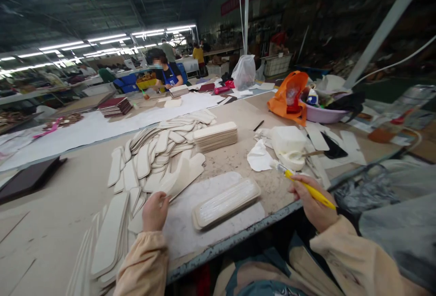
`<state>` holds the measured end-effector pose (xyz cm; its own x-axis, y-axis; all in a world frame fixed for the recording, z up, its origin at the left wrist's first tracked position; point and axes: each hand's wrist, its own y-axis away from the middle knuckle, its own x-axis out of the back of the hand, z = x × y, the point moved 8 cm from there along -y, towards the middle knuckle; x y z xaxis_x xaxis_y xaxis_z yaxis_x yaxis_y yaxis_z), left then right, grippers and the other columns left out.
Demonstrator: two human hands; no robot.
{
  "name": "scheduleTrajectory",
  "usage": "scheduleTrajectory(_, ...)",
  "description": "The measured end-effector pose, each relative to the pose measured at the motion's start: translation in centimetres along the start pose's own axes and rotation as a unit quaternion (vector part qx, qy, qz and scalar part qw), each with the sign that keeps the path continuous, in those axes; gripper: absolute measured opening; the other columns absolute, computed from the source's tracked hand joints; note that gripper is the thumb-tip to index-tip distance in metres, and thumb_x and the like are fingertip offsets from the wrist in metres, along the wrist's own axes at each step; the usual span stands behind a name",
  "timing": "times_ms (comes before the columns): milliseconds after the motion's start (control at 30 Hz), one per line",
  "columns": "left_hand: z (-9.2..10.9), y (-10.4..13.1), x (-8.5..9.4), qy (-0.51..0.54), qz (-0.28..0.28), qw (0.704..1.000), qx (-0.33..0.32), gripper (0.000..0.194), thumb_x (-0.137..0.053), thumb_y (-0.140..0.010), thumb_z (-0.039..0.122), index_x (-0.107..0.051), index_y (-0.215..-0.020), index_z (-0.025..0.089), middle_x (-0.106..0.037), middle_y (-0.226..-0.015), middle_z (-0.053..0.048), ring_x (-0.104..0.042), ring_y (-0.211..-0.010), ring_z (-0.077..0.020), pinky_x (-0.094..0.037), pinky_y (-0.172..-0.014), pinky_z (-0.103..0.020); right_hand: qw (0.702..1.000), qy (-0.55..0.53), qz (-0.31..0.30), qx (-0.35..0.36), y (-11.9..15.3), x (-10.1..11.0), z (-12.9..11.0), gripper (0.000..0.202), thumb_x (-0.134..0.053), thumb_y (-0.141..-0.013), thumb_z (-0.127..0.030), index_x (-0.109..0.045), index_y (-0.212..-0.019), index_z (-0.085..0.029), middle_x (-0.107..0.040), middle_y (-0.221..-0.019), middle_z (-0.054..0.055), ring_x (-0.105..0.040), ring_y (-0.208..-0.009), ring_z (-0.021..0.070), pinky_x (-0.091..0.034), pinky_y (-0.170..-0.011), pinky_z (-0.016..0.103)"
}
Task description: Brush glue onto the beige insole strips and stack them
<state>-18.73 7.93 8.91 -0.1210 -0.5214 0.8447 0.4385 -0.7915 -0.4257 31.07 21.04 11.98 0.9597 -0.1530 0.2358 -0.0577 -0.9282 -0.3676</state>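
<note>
My left hand (154, 212) is closed in a pinch at the near end of a cream flat piece (187, 177), which is lifted at a slant beside the loose pile (160, 144) of similar round-ended strips. In my right hand (313, 205) is a yellow-handled brush (322, 199), its bristle end pointing left beside a crumpled white scrap (261, 156). Between my hands, a low stack of rounded strips (226, 203) lies on a white sheet (211, 237); its top looks wet and streaked. A white-crusted tub (289, 144) stands just beyond the brush.
A neat strip stack (216, 137) stands behind the white sheet. At the back right are an orange bag (289, 96) and a filled purple basin (325, 114). Dark panels (29, 178) lie at left. The table's metal edge (235, 244) runs before me. A co-worker (166, 73) sits across.
</note>
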Motion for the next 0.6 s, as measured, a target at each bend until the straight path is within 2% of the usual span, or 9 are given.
scheduleTrajectory(67,1.2,0.8,2.3,0.079,-0.007,0.997,0.011,0.025,-0.055,-0.082,0.045,-0.058,-0.087,0.021,-0.066,-0.078,-0.001,-0.063,-0.072,-0.0174,-0.051,-0.067,-0.029,0.999,-0.032,0.013,0.003,0.0,-0.2,-0.4,0.024,-0.059,-0.087,-0.040,-0.062,-0.100,-0.020,-0.067,-0.079,0.004,-0.059,-0.058,0.0137,-0.053,-0.056,0.029)
scheduleTrajectory(133,2.7,2.1,4.3,0.215,-0.026,0.975,0.046,0.028,-0.063,-0.078,0.045,-0.059,-0.091,0.021,-0.065,-0.081,-0.001,-0.063,-0.072,-0.0166,-0.053,-0.064,-0.028,0.997,-0.076,0.003,-0.006,0.1,-1.0,-0.7,0.021,-0.059,-0.087,-0.040,-0.060,-0.097,-0.021,-0.068,-0.089,0.005,-0.065,-0.071,0.0162,-0.056,-0.066,0.032)
scheduleTrajectory(167,3.7,2.9,5.1,0.271,-0.035,0.960,0.060,0.028,-0.066,-0.076,0.044,-0.059,-0.091,0.021,-0.065,-0.080,-0.001,-0.063,-0.071,-0.0166,-0.053,-0.062,-0.028,0.994,-0.104,-0.013,-0.018,0.3,-1.7,-0.8,0.020,-0.059,-0.088,-0.040,-0.057,-0.095,-0.021,-0.068,-0.094,0.006,-0.067,-0.080,0.0180,-0.057,-0.072,0.034)
scheduleTrajectory(233,6.3,4.8,5.5,0.347,-0.085,0.931,0.070,0.024,-0.069,-0.075,0.040,-0.061,-0.088,0.021,-0.064,-0.079,-0.001,-0.062,-0.069,-0.0163,-0.053,-0.059,-0.027,0.982,-0.169,-0.070,-0.055,0.9,-3.8,-0.9,0.022,-0.059,-0.087,-0.042,-0.051,-0.095,-0.023,-0.066,-0.109,0.008,-0.066,-0.097,0.0211,-0.055,-0.083,0.040)
scheduleTrajectory(300,9.3,7.0,4.5,0.382,-0.156,0.908,0.065,0.020,-0.068,-0.076,0.037,-0.062,-0.085,0.021,-0.063,-0.077,-0.001,-0.060,-0.066,-0.0153,-0.052,-0.056,-0.027,0.960,-0.228,-0.129,-0.094,2.1,-5.9,-1.1,0.027,-0.060,-0.086,-0.045,-0.044,-0.096,-0.025,-0.061,-0.123,0.010,-0.064,-0.103,0.0222,-0.053,-0.088,0.043)
scheduleTrajectory(400,12.9,10.4,1.7,0.405,-0.251,0.876,0.075,0.018,-0.069,-0.076,0.038,-0.063,-0.081,0.021,-0.060,-0.071,0.000,-0.056,-0.063,-0.0139,-0.048,-0.054,-0.025,0.942,-0.244,-0.190,-0.132,4.1,-7.8,-1.4,0.034,-0.065,-0.081,-0.043,-0.040,-0.097,-0.027,-0.058,-0.129,0.010,-0.067,-0.086,0.0185,-0.055,-0.076,0.037)
scheduleTrajectory(500,14.6,12.8,-0.9,0.457,-0.305,0.826,0.126,0.023,-0.071,-0.073,0.040,-0.063,-0.080,0.020,-0.058,-0.070,0.000,-0.054,-0.064,-0.0134,-0.046,-0.056,-0.025,0.959,-0.161,-0.191,-0.134,5.1,-7.5,-0.5,0.038,-0.072,-0.075,-0.039,-0.041,-0.091,-0.026,-0.067,-0.103,0.004,-0.061,-0.066,0.0144,-0.051,-0.058,0.027)
scheduleTrajectory(533,14.8,13.4,-1.6,0.481,-0.319,0.803,0.148,0.025,-0.072,-0.072,0.040,-0.063,-0.083,0.020,-0.059,-0.073,-0.001,-0.055,-0.067,-0.0137,-0.046,-0.057,-0.025,0.967,-0.122,-0.185,-0.125,5.1,-7.0,-0.1,0.038,-0.073,-0.074,-0.039,-0.041,-0.089,-0.025,-0.066,-0.087,0.001,-0.057,-0.060,0.0135,-0.047,-0.054,0.026)
scheduleTrajectory(600,14.8,13.8,-2.4,0.522,-0.339,0.759,0.190,0.034,-0.074,-0.069,0.039,-0.063,-0.093,0.019,-0.061,-0.081,-0.003,-0.057,-0.073,-0.0144,-0.047,-0.062,-0.026,0.980,-0.042,-0.166,-0.097,4.8,-6.1,0.8,0.037,-0.072,-0.074,-0.041,-0.042,-0.086,-0.024,-0.053,-0.064,-0.005,-0.047,-0.051,0.0119,-0.041,-0.047,0.025)
